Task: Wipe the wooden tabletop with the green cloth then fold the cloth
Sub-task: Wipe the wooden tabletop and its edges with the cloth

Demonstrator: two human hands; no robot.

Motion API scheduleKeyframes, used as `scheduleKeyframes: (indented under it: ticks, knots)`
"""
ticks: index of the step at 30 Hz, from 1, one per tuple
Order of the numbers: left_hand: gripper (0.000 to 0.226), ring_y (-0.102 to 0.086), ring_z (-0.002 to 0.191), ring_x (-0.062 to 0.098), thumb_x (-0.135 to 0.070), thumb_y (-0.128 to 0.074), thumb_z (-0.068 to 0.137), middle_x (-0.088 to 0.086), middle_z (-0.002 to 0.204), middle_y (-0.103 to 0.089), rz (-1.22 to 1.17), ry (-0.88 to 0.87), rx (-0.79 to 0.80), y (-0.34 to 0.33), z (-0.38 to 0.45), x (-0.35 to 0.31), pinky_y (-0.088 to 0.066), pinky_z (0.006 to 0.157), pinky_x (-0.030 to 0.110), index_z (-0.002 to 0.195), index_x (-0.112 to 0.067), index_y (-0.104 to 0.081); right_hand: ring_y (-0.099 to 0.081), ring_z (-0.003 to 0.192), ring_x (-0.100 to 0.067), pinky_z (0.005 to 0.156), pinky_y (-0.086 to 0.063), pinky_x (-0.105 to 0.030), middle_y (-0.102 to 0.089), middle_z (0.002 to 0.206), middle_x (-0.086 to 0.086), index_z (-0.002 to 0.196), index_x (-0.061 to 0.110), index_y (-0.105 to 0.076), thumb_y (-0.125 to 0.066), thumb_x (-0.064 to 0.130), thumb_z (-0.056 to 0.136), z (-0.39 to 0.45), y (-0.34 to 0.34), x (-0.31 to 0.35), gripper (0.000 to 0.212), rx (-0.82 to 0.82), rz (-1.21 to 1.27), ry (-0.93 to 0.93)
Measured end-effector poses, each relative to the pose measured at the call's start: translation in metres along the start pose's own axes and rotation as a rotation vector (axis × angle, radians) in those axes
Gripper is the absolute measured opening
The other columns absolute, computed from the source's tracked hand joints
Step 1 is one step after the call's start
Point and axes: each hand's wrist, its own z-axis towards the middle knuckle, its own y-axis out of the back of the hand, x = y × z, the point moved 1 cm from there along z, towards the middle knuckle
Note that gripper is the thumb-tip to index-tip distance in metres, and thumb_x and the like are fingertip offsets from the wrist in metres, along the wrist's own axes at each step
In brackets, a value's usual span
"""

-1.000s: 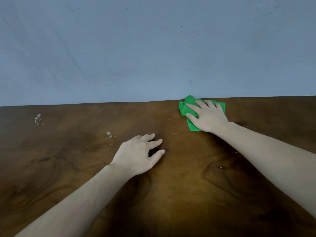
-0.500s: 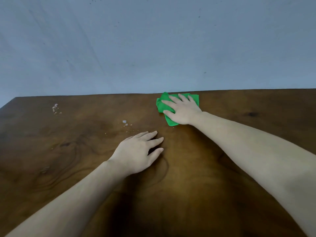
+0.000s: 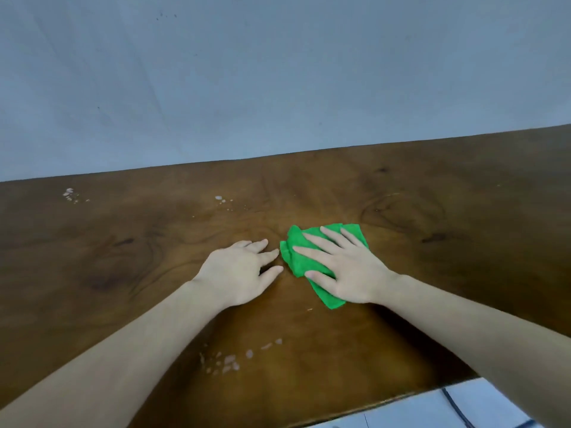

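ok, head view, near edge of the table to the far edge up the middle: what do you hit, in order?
Pale spots near the front edge → left hand resting on the table, level with the right hand pressing the green cloth → small pale spots → wall.

A plain grey-blue wall (image 3: 278,72) fills the view from nine through twelve to three o'clock, matte and evenly lit, marked with a few small dark specks near twelve and faint diagonal streaks toward ten. At five o'clock, a strip of pale floor (image 3: 432,406) shows, crossed by a thin dark cable (image 3: 455,407) running toward the bottom edge. The light is soft and diffuse.
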Motion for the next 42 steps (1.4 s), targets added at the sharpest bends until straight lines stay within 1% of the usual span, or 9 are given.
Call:
scheduleKeyframes:
  ticks: [6, 11, 16, 19, 21, 25, 31, 37, 42]
  knots:
    - [0.055, -0.023, 0.149, 0.014, -0.065, -0.022, 0.099, -0.015, 0.161, -0.025, -0.044, -0.02, -0.019, -0.005, -0.014, -0.004, -0.029, 0.117, 0.039, 0.15, -0.047, -0.033, -0.002, 0.155, -0.02, 0.126, -0.002, -0.048, -0.009, 0.167, 0.014, 0.155, 0.053, -0.012, -0.017, 0.072, 0.097, -0.033, -0.002, 0.011, 0.062, 0.02, -0.012, 0.018]
    - [0.054, -0.024, 0.149, 0.014, -0.064, -0.022, 0.099, -0.015, 0.161, -0.027, -0.063, -0.004, 0.009, -0.003, -0.009, -0.005, -0.028, 0.12, 0.039, 0.148, -0.047, -0.037, -0.008, 0.155, -0.02, 0.126, -0.005, -0.046, -0.012, 0.167, 0.013, 0.155, 0.051, -0.013, -0.017, 0.075, 0.094, 0.017, 0.006, -0.024, 0.066, 0.015, -0.021, 0.0]
    - [0.052, -0.025, 0.148, 0.011, -0.062, -0.024, 0.099, -0.018, 0.159, -0.028, -0.098, 0.006, 0.023, 0.001, -0.01, -0.005, -0.024, 0.121, 0.035, 0.146, -0.047, -0.04, -0.012, 0.154, -0.025, 0.125, -0.008, -0.046, -0.019, 0.166, 0.01, 0.157, 0.042, -0.02, -0.025, 0.061, 0.102, 0.083, 0.011, -0.085, 0.058, -0.068, -0.016, -0.15]
    - [0.051, -0.023, 0.148, 0.008, -0.061, -0.025, 0.1, -0.018, 0.159, -0.027, -0.129, 0.034, 0.012, -0.002, -0.011, -0.007, -0.022, 0.121, 0.032, 0.146, -0.047, -0.04, -0.031, 0.148, -0.027, 0.121, -0.025, -0.045, -0.037, 0.16, 0.003, 0.156, 0.033, -0.032, -0.034, 0.048, 0.106, 0.11, 0.015, -0.115, 0.052, -0.224, 0.255, -0.271]
    - [0.051, -0.023, 0.148, 0.007, -0.062, -0.024, 0.1, -0.018, 0.159, -0.027, -0.133, 0.053, 0.011, -0.002, -0.009, -0.009, -0.021, 0.121, 0.032, 0.146, -0.047, -0.04, -0.032, 0.148, -0.029, 0.121, -0.025, -0.047, -0.035, 0.162, 0.0, 0.156, 0.034, -0.031, -0.037, 0.047, 0.105, 0.122, 0.016, -0.124, 0.053, -0.231, 0.354, -0.347]
    - [0.052, -0.024, 0.148, 0.01, -0.06, -0.026, 0.1, -0.015, 0.16, -0.028, -0.121, 0.072, 0.028, 0.0, -0.01, -0.013, -0.02, 0.119, 0.031, 0.147, -0.044, -0.041, -0.013, 0.154, -0.03, 0.123, -0.008, -0.054, -0.014, 0.168, 0.007, 0.155, 0.05, -0.022, -0.03, 0.063, 0.101, 0.112, 0.009, -0.092, 0.056, -0.031, 0.101, -0.208]
    - [0.052, -0.033, 0.145, 0.015, -0.061, -0.026, 0.1, -0.013, 0.158, -0.034, -0.083, 0.091, 0.015, 0.002, -0.017, -0.025, -0.03, 0.119, 0.036, 0.144, -0.042, -0.047, -0.008, 0.155, -0.021, 0.125, -0.004, -0.049, -0.018, 0.167, 0.01, 0.155, 0.045, -0.022, -0.024, 0.059, 0.103, 0.033, 0.002, -0.029, 0.054, -0.08, 0.015, 0.06]
    - [0.05, -0.032, 0.145, 0.013, -0.06, -0.025, 0.101, -0.014, 0.156, -0.036, -0.046, 0.009, -0.018, -0.008, -0.058, -0.031, -0.035, 0.115, 0.038, 0.143, -0.044, -0.047, -0.008, 0.154, -0.013, 0.126, -0.004, -0.043, -0.017, 0.165, 0.017, 0.154, 0.048, -0.026, -0.022, 0.059, 0.104, -0.064, -0.005, 0.027, 0.051, -0.028, 0.092, 0.14]
    - [0.05, -0.032, 0.144, 0.012, -0.058, -0.025, 0.101, -0.015, 0.157, -0.036, -0.041, -0.062, -0.056, -0.02, -0.096, -0.037, -0.034, 0.114, 0.034, 0.145, -0.043, -0.046, -0.01, 0.154, -0.01, 0.125, -0.004, -0.039, -0.02, 0.164, 0.02, 0.151, 0.049, -0.033, -0.014, 0.059, 0.105, -0.134, -0.019, 0.071, 0.051, -0.076, 0.092, 0.18]
